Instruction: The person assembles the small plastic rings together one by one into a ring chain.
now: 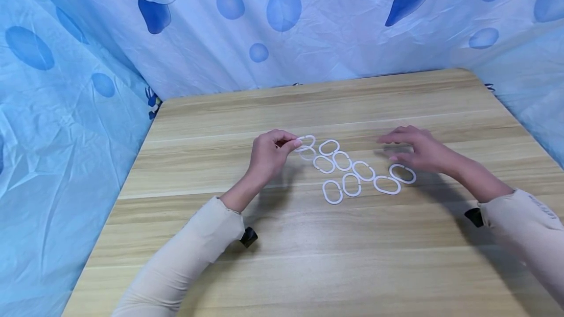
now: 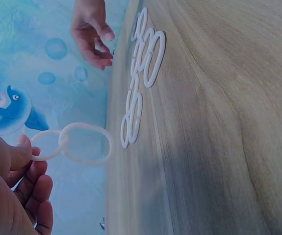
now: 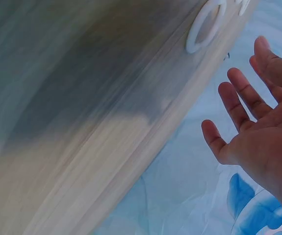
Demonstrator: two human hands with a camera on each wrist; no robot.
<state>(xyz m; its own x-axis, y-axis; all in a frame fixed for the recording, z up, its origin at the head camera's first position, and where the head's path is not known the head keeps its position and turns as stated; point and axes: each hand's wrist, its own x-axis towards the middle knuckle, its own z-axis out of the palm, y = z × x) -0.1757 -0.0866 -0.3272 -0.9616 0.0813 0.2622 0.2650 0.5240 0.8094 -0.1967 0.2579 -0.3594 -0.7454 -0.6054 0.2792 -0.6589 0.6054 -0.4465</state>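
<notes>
Clearly oval rings (image 2: 64, 142) (two linked), pinching left fingers (image 2: 37, 177), wood-grained tabletop (image 1: 317, 268)

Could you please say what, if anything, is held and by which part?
Left hand pinches a white ring at one end; right hand holds nothing.

My sleeved left forearm (image 1: 189, 246) reaches up from the lower left in the head view, the wrist (image 1: 238, 193) bare. My left hand (image 1: 270, 153) pinches between thumb (image 2: 21, 153) and forefinger, and its other fingers (image 2: 41, 188) curl in beneath. My right forearm (image 1: 520, 238), sleeved too, slants in from the lower right. My right hand (image 1: 417, 149) hangs raised, well apart from my left and pointing toward it, its fingers (image 3: 233, 104) spread and slightly bent, thumb overlapping the forefinger in the right wrist view.
</notes>
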